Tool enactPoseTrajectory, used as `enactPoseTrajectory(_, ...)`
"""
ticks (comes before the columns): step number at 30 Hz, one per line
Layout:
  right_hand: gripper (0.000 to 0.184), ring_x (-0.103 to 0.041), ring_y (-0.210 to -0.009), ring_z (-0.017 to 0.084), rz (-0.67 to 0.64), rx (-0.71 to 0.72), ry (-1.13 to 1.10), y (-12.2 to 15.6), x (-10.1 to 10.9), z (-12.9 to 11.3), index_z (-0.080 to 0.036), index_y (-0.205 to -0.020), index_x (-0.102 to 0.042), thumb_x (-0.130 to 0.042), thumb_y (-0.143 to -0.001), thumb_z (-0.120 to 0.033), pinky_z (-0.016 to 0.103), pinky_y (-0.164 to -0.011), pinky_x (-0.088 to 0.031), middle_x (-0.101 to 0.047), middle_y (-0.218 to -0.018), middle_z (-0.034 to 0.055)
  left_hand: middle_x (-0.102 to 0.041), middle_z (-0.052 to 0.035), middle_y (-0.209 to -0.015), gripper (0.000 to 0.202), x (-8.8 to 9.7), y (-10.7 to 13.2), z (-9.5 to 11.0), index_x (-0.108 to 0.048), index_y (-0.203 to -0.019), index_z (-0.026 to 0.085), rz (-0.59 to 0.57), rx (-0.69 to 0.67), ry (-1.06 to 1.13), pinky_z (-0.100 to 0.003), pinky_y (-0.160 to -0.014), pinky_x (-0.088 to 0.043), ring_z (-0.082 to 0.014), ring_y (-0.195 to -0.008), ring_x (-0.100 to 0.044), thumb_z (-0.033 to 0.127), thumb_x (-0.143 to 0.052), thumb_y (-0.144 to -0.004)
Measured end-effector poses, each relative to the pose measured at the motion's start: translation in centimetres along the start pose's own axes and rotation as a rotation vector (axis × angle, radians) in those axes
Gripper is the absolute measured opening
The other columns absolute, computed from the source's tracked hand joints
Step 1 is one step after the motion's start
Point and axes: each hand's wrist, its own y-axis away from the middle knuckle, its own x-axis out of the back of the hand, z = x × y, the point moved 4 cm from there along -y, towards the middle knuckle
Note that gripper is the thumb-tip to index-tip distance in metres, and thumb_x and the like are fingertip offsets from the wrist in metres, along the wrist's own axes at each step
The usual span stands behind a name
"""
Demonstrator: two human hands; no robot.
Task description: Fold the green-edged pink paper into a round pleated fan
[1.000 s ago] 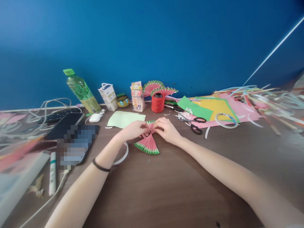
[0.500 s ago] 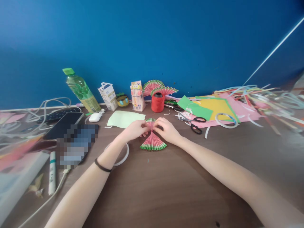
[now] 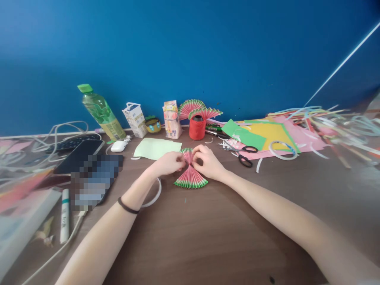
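Pleated paper fan (image 3: 190,178), pink with green-and-white edging, at centre frame on the brown tabletop (image 3: 208,233); drawn in at a narrow waist, the wider spread towards the bottom of the frame, the smaller one above. Left hand (image 3: 168,163) comes in from the lower left, fingers curled nearly closed, tips at the fan's left side by the waist. Right hand (image 3: 209,164) mirrors it from the right, thumb and forefinger bent round a small gap, tips at the paper's other side — whether either pinches the pleats or merely touches them, I cannot tell. Working at the waist probably steadies the folds where they gather and lets both ends splay. A white ring (image 3: 160,190) lies partly behind the left forearm, just beside it. Above the hands, a pale green sheet (image 3: 157,149) lies flat; beyond, a red spool (image 3: 197,130) stands upright in front of similar pleated fans (image 3: 191,107), perhaps parked against the blue wall (image 3: 190,51) to spare the folds. Right of centre, black-handled scissors (image 3: 246,161) lie near the coloured sheets (image 3: 274,134), seemingly within easy reach. Upper left, a green-capped bottle (image 3: 103,113) and a white carton (image 3: 135,120); farther down the left edge, a phone (image 3: 102,178) and a marker (image 3: 64,217) — likely pushed aside for working room.
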Motion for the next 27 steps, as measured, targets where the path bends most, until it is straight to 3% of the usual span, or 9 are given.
enactPoseTrajectory(8, 0.015, -0.049, -0.086, 0.02, -0.005, -0.013, 0.031, 0.11, -0.11, 0.3, -0.018, -0.06, -0.048, -0.055, -0.073, -0.013, 0.037, -0.079, -0.04, -0.054, -0.089, 0.0058, -0.06, -0.0002, -0.06, 0.011, 0.25, 0.07, -0.54, -0.054, -0.065, 0.018, 0.007, 0.025, 0.049, -0.025, -0.056, -0.04, -0.0149, -0.057, -0.055, 0.026, -0.047, -0.065)
enactPoseTrajectory(13, 0.012, -0.05, -0.086, 0.019, 0.062, -0.003, -0.03, 0.05, 0.34, 0.21, -0.018, -0.066, -0.049, -0.054, -0.077, -0.014, 0.037, -0.081, -0.04, -0.053, -0.087, 0.0052, -0.059, -0.0009, -0.058, 0.018, 0.3, -0.19, -0.56, -0.055, -0.066, 0.018, 0.07, 0.019, 0.104, -0.026, -0.055, -0.04, -0.015, -0.058, -0.056, 0.033, -0.049, -0.071)
enactPoseTrajectory(27, 0.012, -0.048, -0.086, 0.018, 0.065, 0.032, -0.115, -0.04, 0.53, -0.18, -0.019, -0.072, -0.051, -0.051, -0.083, -0.02, 0.036, -0.082, -0.039, -0.053, -0.088, 0.0044, -0.06, -0.0007, -0.064, 0.018, -0.26, -0.34, 0.06, -0.057, -0.072, 0.017, 0.14, -0.016, 0.111, -0.025, -0.058, -0.041, -0.0138, -0.06, -0.057, 0.032, -0.049, -0.076)
